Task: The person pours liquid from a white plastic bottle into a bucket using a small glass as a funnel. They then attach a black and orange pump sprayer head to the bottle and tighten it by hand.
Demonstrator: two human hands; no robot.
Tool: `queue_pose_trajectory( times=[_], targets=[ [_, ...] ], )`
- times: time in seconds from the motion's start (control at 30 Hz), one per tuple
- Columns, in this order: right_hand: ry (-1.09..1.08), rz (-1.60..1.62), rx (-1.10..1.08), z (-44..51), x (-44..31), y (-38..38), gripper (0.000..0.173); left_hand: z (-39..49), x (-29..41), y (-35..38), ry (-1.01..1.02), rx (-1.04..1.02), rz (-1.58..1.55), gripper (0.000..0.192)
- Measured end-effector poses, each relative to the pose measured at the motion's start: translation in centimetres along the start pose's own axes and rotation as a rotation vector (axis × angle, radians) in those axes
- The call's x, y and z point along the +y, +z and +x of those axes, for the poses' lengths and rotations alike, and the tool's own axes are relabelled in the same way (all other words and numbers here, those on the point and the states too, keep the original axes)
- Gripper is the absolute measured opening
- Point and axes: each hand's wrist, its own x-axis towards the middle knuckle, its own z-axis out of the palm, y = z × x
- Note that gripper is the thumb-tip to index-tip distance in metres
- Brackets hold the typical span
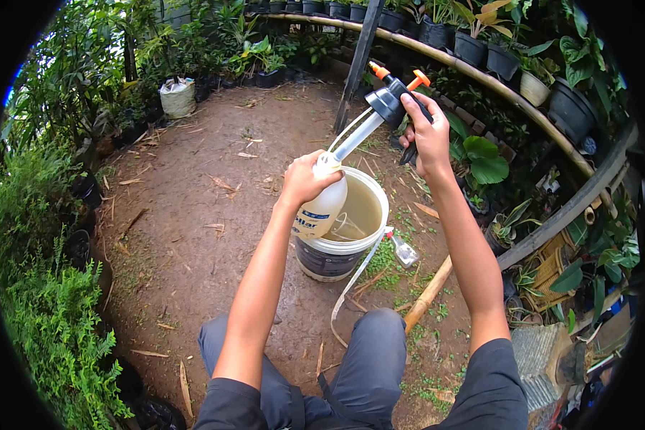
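Note:
My left hand (pixel 307 180) grips the neck of a translucent white pressure-sprayer bottle (pixel 322 209), tilted over the left rim of a bucket. In my right hand (pixel 427 131) is the black sprayer pump head (pixel 386 105), with an orange nozzle and an orange plunger knob. The clear pump cylinder (pixel 359 137) and a thin dip tube (pixel 349 128) run from the head down to the bottle's mouth; how far the cylinder reaches inside is hidden by my left hand. Murky water stands in the white-rimmed bucket (pixel 384 209), with a clear, loop-shaped thing (pixel 346 228) in it.
A small clear bottle with a red cap (pixel 404 251) lies right of the bucket. The bucket's pale strap-like handle (pixel 346 301) hangs towards my knees. A bamboo pole (pixel 430 293) lies at right. Potted plants and a bamboo rail (pixel 478 75) border the dirt ground (pixel 193 188).

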Motion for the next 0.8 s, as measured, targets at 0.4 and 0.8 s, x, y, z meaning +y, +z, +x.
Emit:
queue_pose_trajectory(
  times=[0.4, 0.8],
  targets=[
    [0.004, -0.197, -0.391, 0.4, 3.7, 2.2, 0.052, -0.1, 0.3, 0.0, -0.045, -0.006, -0.064, 0.05],
    [0.129, -0.241, -0.507, -0.5, 8.1, 1.5, 0.055, -0.5, -0.6, -1.2, -0.018, -0.114, -0.151, 0.064]
  ],
)
